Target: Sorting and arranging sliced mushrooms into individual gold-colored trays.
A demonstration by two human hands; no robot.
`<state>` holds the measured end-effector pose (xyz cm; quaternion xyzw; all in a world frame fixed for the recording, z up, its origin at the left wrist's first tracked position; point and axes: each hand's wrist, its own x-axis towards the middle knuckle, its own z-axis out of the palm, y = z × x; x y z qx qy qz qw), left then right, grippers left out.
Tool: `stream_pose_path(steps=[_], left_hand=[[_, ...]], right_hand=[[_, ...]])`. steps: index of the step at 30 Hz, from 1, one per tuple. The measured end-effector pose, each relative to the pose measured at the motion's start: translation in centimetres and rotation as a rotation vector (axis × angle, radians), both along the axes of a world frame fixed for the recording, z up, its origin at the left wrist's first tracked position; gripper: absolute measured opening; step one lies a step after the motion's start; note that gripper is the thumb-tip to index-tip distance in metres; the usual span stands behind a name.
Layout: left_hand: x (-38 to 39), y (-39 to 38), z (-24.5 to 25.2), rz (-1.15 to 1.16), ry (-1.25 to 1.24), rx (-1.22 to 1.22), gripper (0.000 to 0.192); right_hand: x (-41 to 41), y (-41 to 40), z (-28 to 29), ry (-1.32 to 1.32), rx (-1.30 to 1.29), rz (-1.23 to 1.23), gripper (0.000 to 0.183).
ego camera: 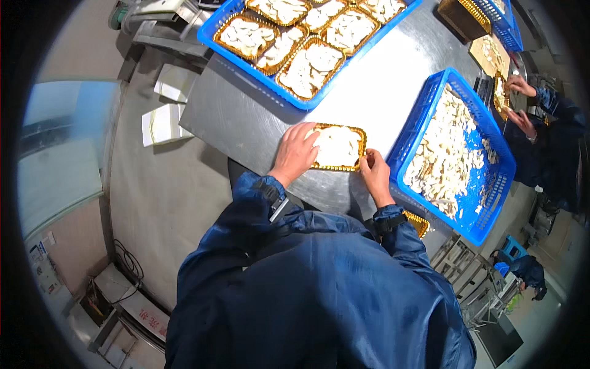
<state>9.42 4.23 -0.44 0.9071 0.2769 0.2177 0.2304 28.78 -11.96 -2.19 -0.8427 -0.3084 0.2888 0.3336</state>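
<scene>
A gold plastic tray (pixel 339 168) heaped with pale slices (pixel 339 144), which look like sliced mushroom, lies near the front edge of the steel table. Over its left end rests my left hand (pixel 296 150), fingertips on the slices; whether it also grips the rim is hidden. At the tray's right rim, the thumb and fingers of my right hand (pixel 375 173) pinch the edge. To the right stands a blue plastic crate (pixel 417 122) of loose slices (pixel 438 152). Beyond my hands, another blue crate (pixel 258 85) holds several filled gold trays (pixel 311 69).
A co-worker's hands (pixel 521 104) hold a gold tray (pixel 500 94) at the right, near a cutting board (pixel 491 53). Stacked gold trays (pixel 463 20) stand far right. More gold trays (pixel 417 223) show below my right forearm. White boxes (pixel 166 124) sit left of the table.
</scene>
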Motion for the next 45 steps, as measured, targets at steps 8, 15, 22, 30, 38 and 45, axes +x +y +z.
stream_pose_path(steps=[8, 15, 22, 30, 38, 45], left_hand=[[-4.0, 1.7, -4.2, 0.412, -0.062, -0.926, 0.020], [-5.7, 1.5, -0.5, 0.248, -0.005, -1.355, 0.022], [-9.0, 1.2, 4.9, 0.196, -0.172, -1.353, 0.014], [-8.7, 4.8, 9.5, 0.297, -0.489, -1.391, 0.009], [-2.8, 11.1, 10.1, 0.426, -0.800, -1.341, 0.011], [5.8, 18.0, 7.2, 0.357, -0.860, -1.399, 0.009]], right_hand=[[0.3, 0.6, 0.0, -0.040, -0.005, 0.075, 0.027], [0.5, -1.3, 2.1, -0.007, 0.066, 0.140, 0.020], [0.3, 0.1, 4.7, 0.522, 0.195, -0.043, 0.025], [-0.7, 3.3, -0.4, -0.193, 0.121, 0.299, 0.025], [-0.6, 4.6, -1.2, -0.621, 0.258, 0.224, 0.038], [0.3, 4.5, -0.9, -0.614, 0.307, 0.143, 0.027]])
